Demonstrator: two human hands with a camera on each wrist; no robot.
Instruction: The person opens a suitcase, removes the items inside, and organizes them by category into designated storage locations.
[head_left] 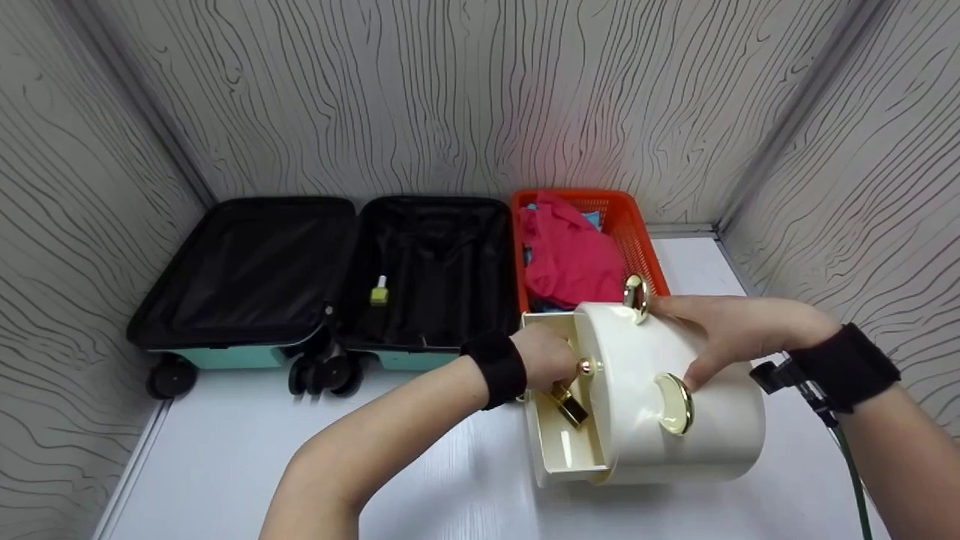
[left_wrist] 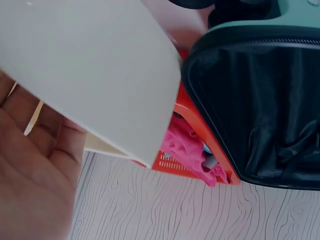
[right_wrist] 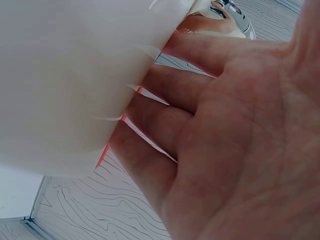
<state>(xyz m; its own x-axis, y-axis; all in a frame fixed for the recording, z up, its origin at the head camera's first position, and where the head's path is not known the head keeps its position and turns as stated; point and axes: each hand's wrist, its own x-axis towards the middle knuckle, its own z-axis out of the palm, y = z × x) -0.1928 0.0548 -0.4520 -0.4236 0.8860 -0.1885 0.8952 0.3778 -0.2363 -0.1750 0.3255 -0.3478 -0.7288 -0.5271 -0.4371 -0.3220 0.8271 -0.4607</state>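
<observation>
A cream-white rounded case (head_left: 720, 427) with gold fittings lies on the table, its drawer (head_left: 551, 450) pulled out to the left. Into that drawer reaches my left hand (head_left: 544, 356), fingers pointing down beside a black-and-gold tube (head_left: 571, 411), which looks like a lipstick. The drawer wall (left_wrist: 110, 75) hides these fingertips in the left wrist view, so whether they pinch the tube is unclear. Across the case's curved side spreads my right hand (head_left: 731, 330), thumb beside a gold-rimmed oval (head_left: 676, 405), fingers near a gold ring (head_left: 637, 296). In the right wrist view its fingers (right_wrist: 155, 117) are nearly straight against the case.
An open suitcase (head_left: 247, 274) with black lining and a mint-green shell lies at the back left. Its right half holds a small yellow-green bottle with a white cap (head_left: 379, 292). Beside it, behind the case, a red basket (head_left: 637, 240) contains pink cloth (head_left: 570, 251).
</observation>
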